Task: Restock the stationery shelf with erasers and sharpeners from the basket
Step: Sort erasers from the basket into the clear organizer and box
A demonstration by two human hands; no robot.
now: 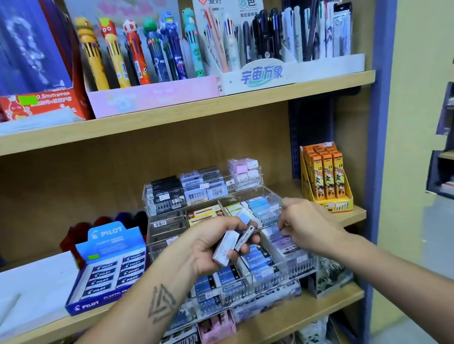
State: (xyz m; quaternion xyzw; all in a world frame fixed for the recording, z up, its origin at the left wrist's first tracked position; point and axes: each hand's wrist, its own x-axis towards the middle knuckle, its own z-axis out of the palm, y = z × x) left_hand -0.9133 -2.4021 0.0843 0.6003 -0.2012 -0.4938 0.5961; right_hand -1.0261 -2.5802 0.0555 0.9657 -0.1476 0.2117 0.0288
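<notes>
While both hands hover over the clear tiered organizer (302, 272), I see the left one gripping boxed erasers and the right one down among the stock.

Going left to right: a blue Pilot eraser box (108, 267) sits open on the wooden shelf (293, 318), just beside the organizer. My left hand (214, 245) is curled around a small bunch of boxed erasers (232, 244), a white one and a silvery one side by side, held above the organizer's middle row. My right hand (306, 223) has its fingers bent down and pinched narrow at the front-right compartment, where pale Mono-marked erasers (289, 246) lie; I cannot tell whether it grips one. An orange display carton (325, 179) stands upright at the far right. No basket shows in my view.
</notes>
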